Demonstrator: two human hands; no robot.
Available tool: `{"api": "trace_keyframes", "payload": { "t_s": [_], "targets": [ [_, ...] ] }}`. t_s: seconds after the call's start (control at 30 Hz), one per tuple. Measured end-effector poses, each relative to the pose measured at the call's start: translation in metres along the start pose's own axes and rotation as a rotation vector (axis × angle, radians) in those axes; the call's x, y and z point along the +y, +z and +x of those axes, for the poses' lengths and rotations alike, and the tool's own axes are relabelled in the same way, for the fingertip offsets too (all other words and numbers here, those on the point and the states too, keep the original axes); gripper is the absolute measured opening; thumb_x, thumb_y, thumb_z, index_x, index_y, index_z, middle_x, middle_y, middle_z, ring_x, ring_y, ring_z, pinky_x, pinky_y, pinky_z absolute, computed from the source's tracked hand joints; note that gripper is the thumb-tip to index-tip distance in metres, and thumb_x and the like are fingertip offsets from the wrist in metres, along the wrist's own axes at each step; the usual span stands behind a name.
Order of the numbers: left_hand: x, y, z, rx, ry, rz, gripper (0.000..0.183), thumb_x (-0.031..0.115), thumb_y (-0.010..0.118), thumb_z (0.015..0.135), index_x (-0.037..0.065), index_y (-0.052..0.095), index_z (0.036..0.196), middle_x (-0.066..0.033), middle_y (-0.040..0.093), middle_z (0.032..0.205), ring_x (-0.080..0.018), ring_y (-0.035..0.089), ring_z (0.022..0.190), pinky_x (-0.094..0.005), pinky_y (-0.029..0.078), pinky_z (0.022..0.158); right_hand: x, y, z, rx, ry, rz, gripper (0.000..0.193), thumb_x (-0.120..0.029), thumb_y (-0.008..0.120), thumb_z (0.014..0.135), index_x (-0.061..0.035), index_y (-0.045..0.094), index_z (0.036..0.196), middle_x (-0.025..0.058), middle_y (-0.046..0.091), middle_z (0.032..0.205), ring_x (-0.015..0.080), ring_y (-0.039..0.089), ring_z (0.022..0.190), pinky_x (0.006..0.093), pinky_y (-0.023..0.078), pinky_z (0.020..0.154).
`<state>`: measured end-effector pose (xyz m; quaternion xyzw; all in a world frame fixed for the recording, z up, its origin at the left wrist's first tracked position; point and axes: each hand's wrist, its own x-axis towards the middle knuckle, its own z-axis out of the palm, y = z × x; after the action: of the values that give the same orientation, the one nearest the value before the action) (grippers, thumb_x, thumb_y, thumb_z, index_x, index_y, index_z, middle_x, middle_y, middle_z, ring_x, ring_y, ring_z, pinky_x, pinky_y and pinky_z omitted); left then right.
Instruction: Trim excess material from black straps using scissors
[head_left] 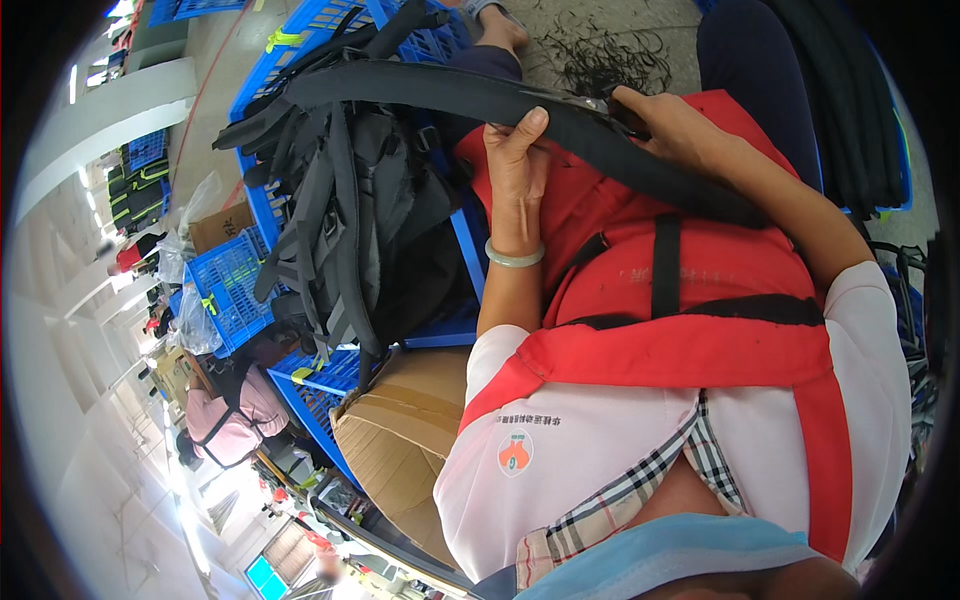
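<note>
A wide black strap (600,145) runs across the upper middle of the frame, its left stretch over the heap and its right stretch on the lap. The left hand (513,140) grips it, thumb pressed on its face. The right hand (672,122) is closed at the strap's upper edge around something dark with a metallic glint; whether that is a tool or a fitting, I cannot tell. Work on this piece looks unfinished. Beneath it spreads a red apron (600,285).

Left of the hands, a tangled heap of black straps (385,190) fills a blue crate (468,240), probably pieces left to handle. At the upper right, long black pieces (845,110) lie neatly side by side, perhaps done, though nothing confirms it. Black clippings (610,60) on the floor, top centre, suggest some trimming is done.
</note>
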<state>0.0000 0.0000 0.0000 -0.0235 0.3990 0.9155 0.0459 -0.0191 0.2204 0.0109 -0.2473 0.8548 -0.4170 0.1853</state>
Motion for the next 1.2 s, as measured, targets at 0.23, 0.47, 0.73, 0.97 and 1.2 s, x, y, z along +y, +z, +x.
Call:
{"api": "trace_keyframes", "payload": {
  "t_s": [0.23, 0.47, 0.73, 0.97, 1.2],
  "targets": [
    [0.007, -0.003, 0.006, 0.008, -0.024, -0.023, 0.018, -0.006, 0.068, 0.078, 0.005, 0.065, 0.091, -0.0051, 0.067, 0.088, -0.0170, 0.064, 0.079, -0.0303, 0.052, 0.077, -0.002, -0.013, -0.002, -0.092, 0.010, 0.083, 0.048, -0.019, 0.067, 0.081, 0.0002, 0.043, 0.117, 0.0251, 0.062, 0.098, 0.0422, 0.059, 0.092, 0.0449, 0.046, 0.075],
    [0.006, -0.008, 0.005, 0.018, -0.015, -0.071, 0.022, -0.005, 0.068, 0.077, 0.006, 0.066, 0.096, -0.0075, 0.067, 0.096, -0.0196, 0.064, 0.089, -0.0321, 0.051, 0.085, -0.004, -0.034, -0.014, -0.158, -0.031, 0.063, 0.065, -0.028, 0.075, 0.073, -0.0002, 0.039, 0.120, 0.0224, 0.058, 0.106, 0.0364, 0.057, 0.101, 0.0404, 0.044, 0.082],
    [0.002, -0.006, 0.000, 0.003, -0.001, 0.025, 0.023, -0.006, 0.068, 0.077, 0.006, 0.065, 0.097, -0.0063, 0.067, 0.097, -0.0182, 0.064, 0.087, -0.0318, 0.051, 0.085, -0.008, -0.014, -0.003, -0.087, -0.051, 0.040, 0.056, -0.019, 0.072, 0.076, 0.0012, 0.041, 0.118, 0.0248, 0.060, 0.094, 0.0407, 0.059, 0.089, 0.0439, 0.045, 0.075],
    [0.000, 0.000, -0.001, 0.078, 0.006, -0.032, 0.020, -0.007, 0.069, 0.077, 0.005, 0.064, 0.092, -0.0048, 0.066, 0.088, -0.0160, 0.064, 0.080, -0.0302, 0.053, 0.076, 0.003, -0.007, -0.003, -0.082, -0.075, 0.115, 0.039, -0.015, 0.067, 0.081, 0.0039, 0.046, 0.108, 0.0260, 0.060, 0.081, 0.0427, 0.059, 0.078, 0.0445, 0.044, 0.069],
    [0.008, -0.008, 0.000, 0.045, -0.050, -0.061, 0.017, -0.004, 0.069, 0.078, 0.005, 0.064, 0.091, -0.0054, 0.066, 0.088, -0.0173, 0.064, 0.079, -0.0316, 0.053, 0.076, -0.003, -0.010, -0.003, -0.103, -0.068, 0.080, 0.040, -0.014, 0.065, 0.082, -0.0006, 0.044, 0.113, 0.0238, 0.061, 0.090, 0.0393, 0.059, 0.082, 0.0407, 0.045, 0.072]
  ]
}}
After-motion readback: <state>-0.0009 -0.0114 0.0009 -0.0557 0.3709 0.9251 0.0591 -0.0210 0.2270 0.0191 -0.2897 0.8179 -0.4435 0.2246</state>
